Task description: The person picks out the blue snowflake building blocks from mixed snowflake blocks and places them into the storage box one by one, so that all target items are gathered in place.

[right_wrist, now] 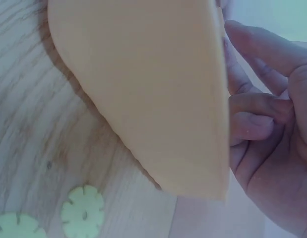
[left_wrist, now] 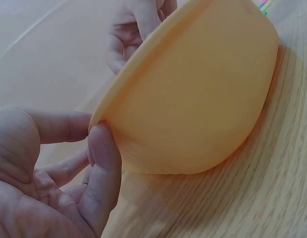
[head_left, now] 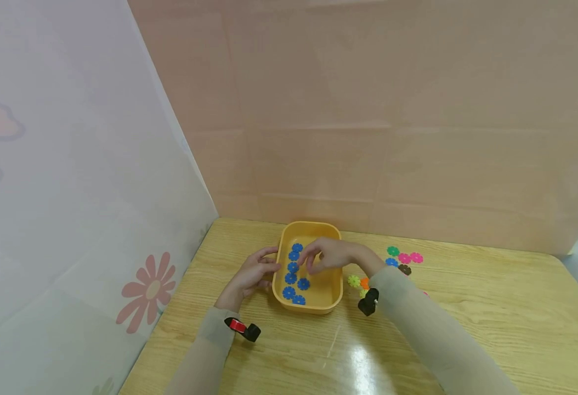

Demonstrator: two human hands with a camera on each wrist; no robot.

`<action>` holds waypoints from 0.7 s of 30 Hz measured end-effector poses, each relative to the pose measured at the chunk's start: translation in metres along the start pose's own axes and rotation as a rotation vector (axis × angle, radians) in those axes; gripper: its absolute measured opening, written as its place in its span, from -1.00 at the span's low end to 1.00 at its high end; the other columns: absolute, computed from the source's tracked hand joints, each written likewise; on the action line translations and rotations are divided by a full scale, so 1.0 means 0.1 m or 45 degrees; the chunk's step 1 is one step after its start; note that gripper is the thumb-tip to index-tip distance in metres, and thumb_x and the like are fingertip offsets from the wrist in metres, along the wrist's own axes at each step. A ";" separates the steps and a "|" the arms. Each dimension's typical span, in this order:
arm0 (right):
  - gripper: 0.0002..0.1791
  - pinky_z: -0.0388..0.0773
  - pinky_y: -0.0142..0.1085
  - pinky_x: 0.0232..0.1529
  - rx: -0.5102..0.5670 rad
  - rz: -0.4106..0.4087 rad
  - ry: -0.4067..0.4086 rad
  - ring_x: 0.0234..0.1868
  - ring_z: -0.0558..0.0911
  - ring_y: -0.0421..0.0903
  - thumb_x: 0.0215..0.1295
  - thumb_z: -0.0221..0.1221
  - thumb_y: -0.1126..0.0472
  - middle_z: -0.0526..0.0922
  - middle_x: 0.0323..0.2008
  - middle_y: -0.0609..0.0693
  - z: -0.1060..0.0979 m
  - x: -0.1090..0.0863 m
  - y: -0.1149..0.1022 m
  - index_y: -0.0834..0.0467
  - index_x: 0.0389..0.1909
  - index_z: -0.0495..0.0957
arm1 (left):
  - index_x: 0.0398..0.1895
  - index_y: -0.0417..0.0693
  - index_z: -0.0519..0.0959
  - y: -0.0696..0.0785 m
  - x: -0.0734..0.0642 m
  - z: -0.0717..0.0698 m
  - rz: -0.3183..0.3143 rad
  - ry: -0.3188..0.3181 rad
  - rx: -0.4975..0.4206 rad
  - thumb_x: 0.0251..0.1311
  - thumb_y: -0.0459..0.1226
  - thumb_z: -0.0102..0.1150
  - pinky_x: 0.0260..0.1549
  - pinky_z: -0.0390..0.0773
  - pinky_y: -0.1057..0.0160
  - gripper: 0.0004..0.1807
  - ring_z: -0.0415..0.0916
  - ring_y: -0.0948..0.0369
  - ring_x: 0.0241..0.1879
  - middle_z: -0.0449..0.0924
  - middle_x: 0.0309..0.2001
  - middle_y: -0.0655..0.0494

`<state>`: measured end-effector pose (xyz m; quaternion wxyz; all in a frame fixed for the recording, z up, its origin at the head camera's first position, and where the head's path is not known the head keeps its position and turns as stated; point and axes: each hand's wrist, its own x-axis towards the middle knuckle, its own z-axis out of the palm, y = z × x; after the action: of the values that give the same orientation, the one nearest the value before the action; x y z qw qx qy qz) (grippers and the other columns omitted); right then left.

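A yellow plastic tub (head_left: 335, 291) stands on the wooden table with several blue flower-shaped notched discs (head_left: 290, 278) inside, mostly lined along its left side. My left hand (head_left: 255, 272) pinches the tub's left rim between thumb and index finger, as the left wrist view shows at close range. Inside the tub's opening, over its middle, hovers my right hand (head_left: 327, 255), its fingers loosely bent downward. A gap shows between right thumb and index finger, and no disc is seen between them. In the right wrist view the tub wall (right_wrist: 138, 89) hides part of these fingers.
Right of the tub lie loose discs: yellow-green ones (head_left: 353, 281), an orange one (head_left: 364, 283), a green one (head_left: 393, 250), pink ones (head_left: 404, 258), a blue one (head_left: 391, 262) and a brown one (head_left: 404, 269). The right forearm overlaps some. A wall (head_left: 309, 181) rises behind the table, another at left.
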<state>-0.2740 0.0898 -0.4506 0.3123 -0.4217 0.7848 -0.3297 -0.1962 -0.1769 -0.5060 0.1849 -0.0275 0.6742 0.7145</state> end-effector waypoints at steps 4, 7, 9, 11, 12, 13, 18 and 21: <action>-0.68 0.48 0.00 0.12 -0.008 0.017 0.042 -0.01 0.63 -0.12 0.40 0.33 0.24 0.77 -0.13 0.00 -0.05 -0.10 -0.02 0.17 0.13 0.68 | 0.52 -0.10 0.33 0.00 0.01 0.01 0.002 -0.005 0.005 0.40 -0.36 0.22 -0.51 0.67 0.27 -0.36 0.66 0.10 -0.19 0.56 0.01 -0.17; -0.69 0.47 0.02 0.13 -0.011 0.031 0.079 -0.01 0.62 -0.12 0.39 0.34 0.21 0.76 -0.17 -0.11 -0.08 -0.17 -0.03 0.14 0.12 0.69 | 0.53 -0.09 0.32 0.01 0.01 0.01 0.001 0.000 0.005 0.40 -0.35 0.22 -0.50 0.67 0.26 -0.36 0.65 0.09 -0.18 0.56 0.03 -0.19; -0.69 0.49 0.00 0.11 -0.009 0.030 0.099 -0.02 0.62 -0.12 0.40 0.34 0.21 0.75 -0.18 -0.17 -0.10 -0.21 -0.02 0.12 0.12 0.68 | 0.52 -0.08 0.33 0.01 0.00 0.01 -0.002 0.011 0.003 0.40 -0.35 0.23 -0.50 0.66 0.26 -0.36 0.65 0.08 -0.18 0.56 0.04 -0.20; -0.70 0.51 -0.04 0.07 -0.006 0.021 0.121 -0.04 0.63 -0.11 0.40 0.34 0.20 0.74 -0.19 -0.20 -0.11 -0.25 -0.02 0.10 0.12 0.69 | 0.52 -0.08 0.34 0.01 0.00 0.01 -0.003 0.019 0.005 0.39 -0.35 0.23 -0.51 0.66 0.26 -0.36 0.65 0.07 -0.18 0.56 0.05 -0.21; -0.71 0.52 -0.07 0.05 -0.004 0.016 0.132 -0.05 0.63 -0.09 0.41 0.34 0.20 0.73 -0.19 -0.20 -0.12 -0.28 -0.01 0.09 0.11 0.69 | 0.51 -0.08 0.34 0.02 0.00 0.00 -0.002 0.022 0.006 0.39 -0.34 0.24 -0.52 0.66 0.26 -0.36 0.65 0.07 -0.18 0.56 0.04 -0.21; -0.72 0.53 -0.09 0.02 -0.004 0.012 0.146 -0.05 0.63 -0.08 0.41 0.33 0.20 0.73 -0.20 -0.20 -0.13 -0.30 0.00 0.07 0.10 0.69 | 0.51 -0.08 0.34 0.02 0.00 0.00 0.001 0.024 0.009 0.39 -0.34 0.24 -0.51 0.66 0.26 -0.36 0.65 0.07 -0.18 0.56 0.04 -0.22; -0.76 0.55 -0.19 -0.10 0.023 0.005 0.215 -0.09 0.62 0.06 0.43 0.32 0.20 0.71 -0.20 -0.13 -0.16 -0.47 0.05 0.02 0.07 0.70 | 0.51 -0.09 0.34 0.02 0.01 0.00 0.007 0.008 0.005 0.38 -0.34 0.25 -0.49 0.68 0.25 -0.35 0.66 0.06 -0.16 0.55 0.06 -0.25; -0.76 0.56 -0.23 -0.14 0.043 0.011 0.242 -0.09 0.61 0.10 0.44 0.31 0.20 0.71 -0.16 -0.06 -0.18 -0.60 0.08 0.02 0.07 0.69 | 0.51 -0.10 0.34 0.02 0.00 0.01 0.009 -0.001 0.002 0.38 -0.35 0.24 -0.51 0.67 0.25 -0.35 0.66 0.06 -0.17 0.54 0.09 -0.29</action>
<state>-0.2642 0.1501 -0.4331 0.2447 -0.3799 0.8071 -0.3800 -0.1970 -0.1762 -0.5046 0.1825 -0.0247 0.6747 0.7147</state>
